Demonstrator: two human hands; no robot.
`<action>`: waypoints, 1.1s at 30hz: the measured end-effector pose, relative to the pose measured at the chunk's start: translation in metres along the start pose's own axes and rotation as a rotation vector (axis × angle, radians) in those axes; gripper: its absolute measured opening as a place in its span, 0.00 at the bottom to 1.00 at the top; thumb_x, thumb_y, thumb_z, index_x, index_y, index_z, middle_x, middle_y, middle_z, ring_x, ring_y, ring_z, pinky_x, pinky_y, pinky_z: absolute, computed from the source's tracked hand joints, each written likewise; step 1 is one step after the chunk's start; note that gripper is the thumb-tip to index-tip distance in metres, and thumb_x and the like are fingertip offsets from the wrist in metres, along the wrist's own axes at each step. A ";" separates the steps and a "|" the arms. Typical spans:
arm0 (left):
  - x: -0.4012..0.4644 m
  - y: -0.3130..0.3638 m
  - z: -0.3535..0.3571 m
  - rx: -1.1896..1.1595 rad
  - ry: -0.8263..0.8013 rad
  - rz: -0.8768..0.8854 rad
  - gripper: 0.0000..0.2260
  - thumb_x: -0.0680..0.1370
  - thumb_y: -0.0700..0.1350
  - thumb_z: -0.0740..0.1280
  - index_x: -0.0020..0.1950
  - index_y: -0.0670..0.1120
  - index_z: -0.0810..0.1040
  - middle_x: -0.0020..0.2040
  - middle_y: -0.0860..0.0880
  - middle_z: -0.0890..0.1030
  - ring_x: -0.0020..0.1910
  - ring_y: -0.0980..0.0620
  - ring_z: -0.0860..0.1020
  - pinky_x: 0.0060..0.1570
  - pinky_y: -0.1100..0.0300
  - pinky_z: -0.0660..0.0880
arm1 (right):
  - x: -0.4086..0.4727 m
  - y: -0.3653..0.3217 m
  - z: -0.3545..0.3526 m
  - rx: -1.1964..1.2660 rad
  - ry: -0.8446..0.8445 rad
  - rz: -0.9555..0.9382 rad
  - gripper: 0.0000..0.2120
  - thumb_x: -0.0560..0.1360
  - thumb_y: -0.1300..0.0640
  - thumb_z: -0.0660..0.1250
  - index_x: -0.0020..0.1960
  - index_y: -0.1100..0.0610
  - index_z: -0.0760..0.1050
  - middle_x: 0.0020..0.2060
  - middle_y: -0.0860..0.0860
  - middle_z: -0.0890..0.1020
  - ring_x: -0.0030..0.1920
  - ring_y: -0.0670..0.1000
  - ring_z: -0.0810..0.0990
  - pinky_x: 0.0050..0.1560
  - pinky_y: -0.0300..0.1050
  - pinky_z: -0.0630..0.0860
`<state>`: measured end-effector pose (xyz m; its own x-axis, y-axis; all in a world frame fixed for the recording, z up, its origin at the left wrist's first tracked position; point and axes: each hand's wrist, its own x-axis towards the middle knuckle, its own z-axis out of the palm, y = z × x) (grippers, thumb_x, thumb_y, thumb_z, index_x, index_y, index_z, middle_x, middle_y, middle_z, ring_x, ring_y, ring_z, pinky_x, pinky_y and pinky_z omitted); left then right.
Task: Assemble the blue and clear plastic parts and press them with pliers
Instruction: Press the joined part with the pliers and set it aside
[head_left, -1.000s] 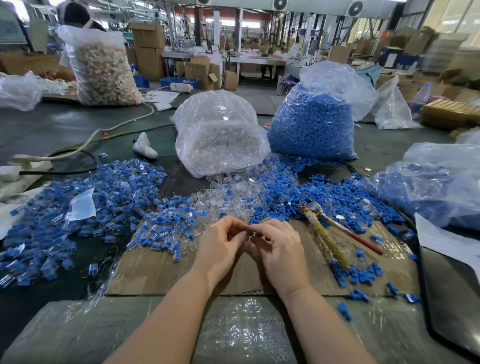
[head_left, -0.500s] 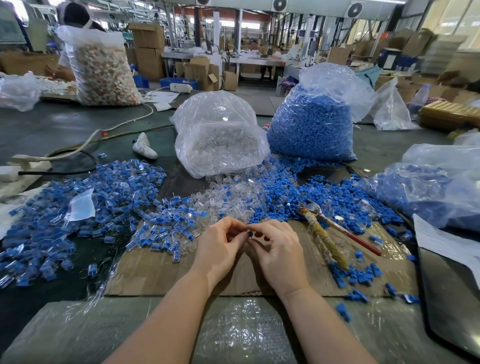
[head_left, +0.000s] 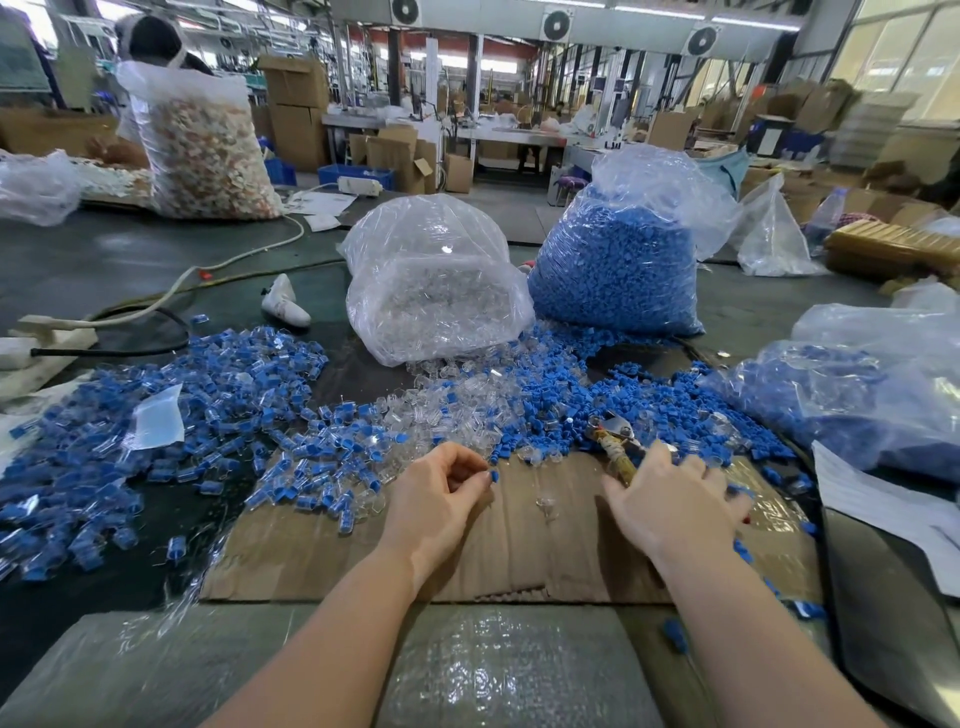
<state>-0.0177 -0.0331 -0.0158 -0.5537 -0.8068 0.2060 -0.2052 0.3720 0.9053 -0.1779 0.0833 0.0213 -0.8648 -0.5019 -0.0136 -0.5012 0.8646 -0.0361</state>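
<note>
Two big bags stand at twelve o'clock on our table (head_left: 104, 270): the bag of clear parts (head_left: 431, 291) and, just to its right, the bag of blue parts (head_left: 618, 260). Spilling from them toward us lies a mixed heap of loose blue caps (head_left: 561, 400) and clear shells (head_left: 452, 400), with a wide spread of joined pieces (head_left: 171, 410) off at ten o'clock. Closer in, a cardboard sheet (head_left: 519, 551) serves as our work pad.

At two o'clock on that sheet lie the pliers (head_left: 613, 441), jaws pointing away from us. Our right hand (head_left: 670, 504) is spread over their handles, fingers loose and not yet closed around them. Our left hand (head_left: 441, 493) is curled, pinching a small blue piece (head_left: 494, 475) at its fingertips; whether a clear shell is already fitted on it we cannot tell.

To do this step well, we judge we should wrap the right hand fully round both handles before lifting, keep the left pinch low on the piece so the jaws have room, and squeeze squarely so the cap seats without cracking the clear plastic.
</note>
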 end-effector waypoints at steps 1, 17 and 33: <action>0.001 0.000 0.000 0.002 -0.001 -0.005 0.08 0.74 0.40 0.69 0.41 0.53 0.76 0.38 0.54 0.80 0.37 0.63 0.76 0.39 0.74 0.71 | 0.004 0.003 -0.001 -0.010 -0.052 0.021 0.34 0.75 0.35 0.56 0.73 0.54 0.57 0.70 0.58 0.66 0.70 0.60 0.62 0.69 0.64 0.54; 0.020 0.012 -0.006 -0.371 0.057 -0.221 0.02 0.76 0.37 0.67 0.48 0.42 0.77 0.35 0.46 0.81 0.28 0.57 0.77 0.27 0.67 0.74 | -0.012 -0.020 -0.034 0.482 -0.231 -0.328 0.09 0.75 0.51 0.60 0.45 0.57 0.71 0.35 0.50 0.75 0.33 0.48 0.73 0.33 0.41 0.68; 0.026 0.018 -0.006 -0.468 0.185 -0.395 0.02 0.75 0.34 0.67 0.46 0.39 0.78 0.37 0.44 0.80 0.32 0.53 0.78 0.33 0.64 0.78 | -0.035 -0.029 -0.037 0.802 -0.684 -0.334 0.02 0.73 0.61 0.58 0.46 0.58 0.68 0.43 0.57 0.76 0.43 0.56 0.77 0.45 0.50 0.70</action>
<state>-0.0309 -0.0505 0.0082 -0.3514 -0.9236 -0.1532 0.0322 -0.1755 0.9840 -0.1337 0.0768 0.0596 -0.3666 -0.8284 -0.4235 -0.3272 0.5409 -0.7749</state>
